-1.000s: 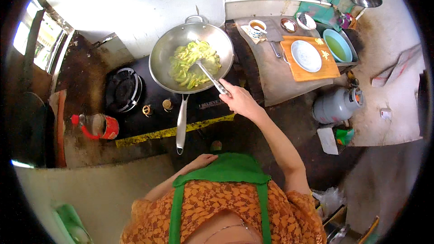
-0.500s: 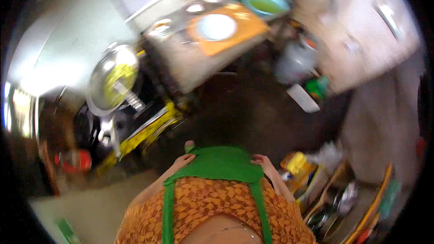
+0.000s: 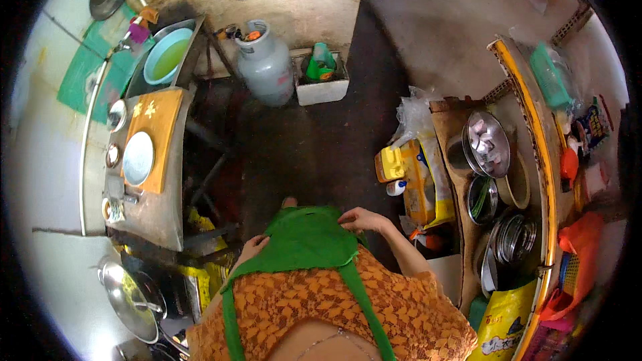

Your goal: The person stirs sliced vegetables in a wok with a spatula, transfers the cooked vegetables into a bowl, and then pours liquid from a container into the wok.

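My left hand (image 3: 251, 248) is at the left edge of the green apron (image 3: 301, 237), fingers closed on the cloth and partly hidden. Across from it, my right hand (image 3: 363, 220) has its bent fingertips on the apron's right edge, pinching it. The apron hangs over an orange-brown patterned top. Neither hand holds anything else that I can see.
On the left, a table bears a cutting board (image 3: 170, 127) with a white plate (image 3: 138, 158), beside a blue basin (image 3: 166, 57). A wok (image 3: 130, 304) stands nearer. Ahead is a gas cylinder (image 3: 266, 70); shelves on the right hold a metal bowl (image 3: 486, 144).
My view has turned right, bringing the shelves into fuller view. The wok and table have shifted left in the picture. Both hands remain at the apron's edges.
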A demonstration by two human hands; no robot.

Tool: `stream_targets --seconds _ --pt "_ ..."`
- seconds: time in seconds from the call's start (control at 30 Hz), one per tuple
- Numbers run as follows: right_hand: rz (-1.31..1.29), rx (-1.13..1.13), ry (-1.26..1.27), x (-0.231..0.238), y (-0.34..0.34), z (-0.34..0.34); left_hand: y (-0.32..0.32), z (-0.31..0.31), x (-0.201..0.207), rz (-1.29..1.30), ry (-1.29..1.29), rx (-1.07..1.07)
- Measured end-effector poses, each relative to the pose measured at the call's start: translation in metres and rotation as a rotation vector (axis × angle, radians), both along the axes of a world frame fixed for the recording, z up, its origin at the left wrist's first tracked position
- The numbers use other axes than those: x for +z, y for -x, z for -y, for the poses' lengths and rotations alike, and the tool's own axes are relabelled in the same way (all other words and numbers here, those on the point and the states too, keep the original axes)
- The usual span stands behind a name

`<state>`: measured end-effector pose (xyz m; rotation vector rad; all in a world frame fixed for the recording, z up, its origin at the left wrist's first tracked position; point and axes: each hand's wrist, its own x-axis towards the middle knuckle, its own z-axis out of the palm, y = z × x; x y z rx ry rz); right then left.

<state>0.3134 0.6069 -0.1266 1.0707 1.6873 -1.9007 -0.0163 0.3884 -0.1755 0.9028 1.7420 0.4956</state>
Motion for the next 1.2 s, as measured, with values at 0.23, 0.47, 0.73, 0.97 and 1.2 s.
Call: stream_targets --seconds 0.23,0.47,0.73,0.97,1.2 --pt "-0.118 -0.094 -0.174 -0.026 0.014 -0.051 0.027 -0.116 -0.002 -0.001 0.042 -0.177" --pt "-0.026 -0.037 -0.308 -0.019 0.051 -0.152 0.055 -0.256 0.012 0.045 0.093 -0.153" --pt "0.136 0.05 -0.08 -0.023 0.076 -0.258 0.076 -0.354 0.01 0.082 0.155 -0.302" --pt "0.132 0.143 0.039 -0.028 0.069 -0.36 0.043 -0.422 0.026 0.027 0.242 -0.233" --pt "0.193 0.271 0.198 -0.011 0.054 -0.494 -0.018 -0.501 0.05 -0.069 0.263 -0.052"
